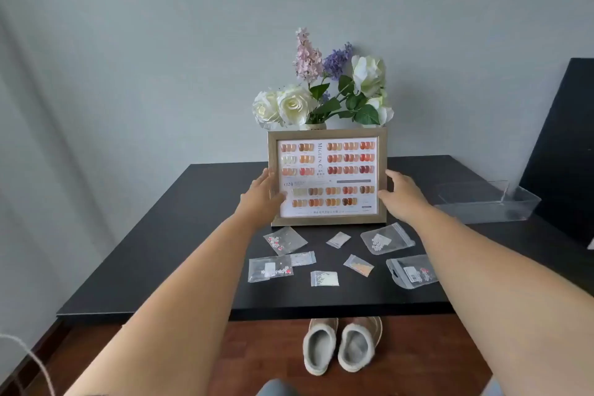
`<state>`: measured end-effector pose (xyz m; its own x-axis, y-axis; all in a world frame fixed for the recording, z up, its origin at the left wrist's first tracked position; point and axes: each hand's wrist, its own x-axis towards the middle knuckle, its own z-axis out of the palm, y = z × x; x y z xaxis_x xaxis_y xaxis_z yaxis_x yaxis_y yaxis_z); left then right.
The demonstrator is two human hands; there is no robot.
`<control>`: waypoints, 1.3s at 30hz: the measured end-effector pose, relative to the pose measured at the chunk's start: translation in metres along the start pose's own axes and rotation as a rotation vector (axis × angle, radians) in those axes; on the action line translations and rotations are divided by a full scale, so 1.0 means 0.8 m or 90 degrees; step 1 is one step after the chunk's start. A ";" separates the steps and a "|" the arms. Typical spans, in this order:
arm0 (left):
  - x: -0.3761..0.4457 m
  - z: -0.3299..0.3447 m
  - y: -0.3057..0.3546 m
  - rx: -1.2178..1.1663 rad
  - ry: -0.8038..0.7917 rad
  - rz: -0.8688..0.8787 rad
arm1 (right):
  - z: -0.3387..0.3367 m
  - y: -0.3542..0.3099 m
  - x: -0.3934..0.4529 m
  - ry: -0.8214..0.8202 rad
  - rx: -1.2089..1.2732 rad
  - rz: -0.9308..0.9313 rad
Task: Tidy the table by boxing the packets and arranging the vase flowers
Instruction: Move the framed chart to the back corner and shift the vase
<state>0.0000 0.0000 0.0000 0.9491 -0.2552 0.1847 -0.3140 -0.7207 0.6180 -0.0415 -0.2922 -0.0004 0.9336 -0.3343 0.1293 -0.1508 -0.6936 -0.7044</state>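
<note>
Several small clear packets of beads lie scattered on the black table (167,251), among them a packet with red bits (284,239), a larger zip packet (387,238) and another packet (413,272) by my right forearm. White roses and lilac sprigs (324,90) rise from a vase (313,126) that is almost hidden behind a framed nail-colour chart (328,177). The frame stands upright on the table. My left hand (262,196) grips its left edge with the thumb on the front. My right hand (400,194) holds its right edge.
A clear plastic box (488,202) sits on the table at the far right, in front of a dark panel (565,138) leaning on the wall. A pair of grey slippers (340,344) lies on the wooden floor under the table's front edge.
</note>
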 end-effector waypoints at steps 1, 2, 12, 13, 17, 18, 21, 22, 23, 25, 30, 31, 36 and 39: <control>0.001 0.005 -0.003 -0.047 0.027 -0.008 | 0.003 0.005 0.004 0.026 0.028 0.019; 0.005 0.009 -0.007 -0.088 0.056 -0.025 | 0.004 0.010 0.009 0.050 0.059 0.042; 0.047 0.057 -0.051 -0.281 0.094 -0.132 | 0.027 0.064 0.064 0.008 0.218 0.110; 0.050 0.056 -0.055 -0.269 0.092 -0.134 | 0.026 0.066 0.068 -0.001 0.228 0.105; 0.048 0.050 -0.071 -0.174 0.064 -0.118 | 0.023 0.076 0.077 -0.039 0.223 0.081; 0.047 0.047 -0.075 -0.157 0.057 -0.118 | 0.022 0.077 0.078 -0.048 0.214 0.074; 0.045 0.040 -0.086 -0.134 0.022 -0.123 | 0.025 0.079 0.079 -0.070 0.192 0.063; 0.044 0.038 -0.088 -0.126 0.005 -0.123 | 0.027 0.080 0.079 -0.078 0.180 0.062; 0.044 0.036 -0.091 -0.117 -0.010 -0.121 | 0.028 0.079 0.079 -0.087 0.168 0.058; 0.042 0.033 -0.094 -0.102 -0.027 -0.114 | 0.031 0.077 0.079 -0.096 0.148 0.051; 0.041 0.024 -0.097 -0.076 0.012 -0.114 | 0.039 0.062 0.086 -0.116 0.124 0.023; 0.039 0.019 -0.101 -0.072 0.022 -0.115 | 0.044 0.057 0.088 -0.122 0.124 0.016; 0.034 -0.005 -0.131 -0.059 0.065 -0.156 | 0.080 0.025 0.100 -0.166 0.127 -0.014; 0.032 -0.022 -0.148 -0.063 0.087 -0.188 | 0.107 0.002 0.106 -0.186 0.146 -0.026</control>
<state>0.0622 0.0900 -0.0552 0.9954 0.0492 0.0826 -0.0267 -0.6834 0.7296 0.0650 -0.2672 -0.0506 0.9958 -0.0895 -0.0205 -0.0650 -0.5305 -0.8452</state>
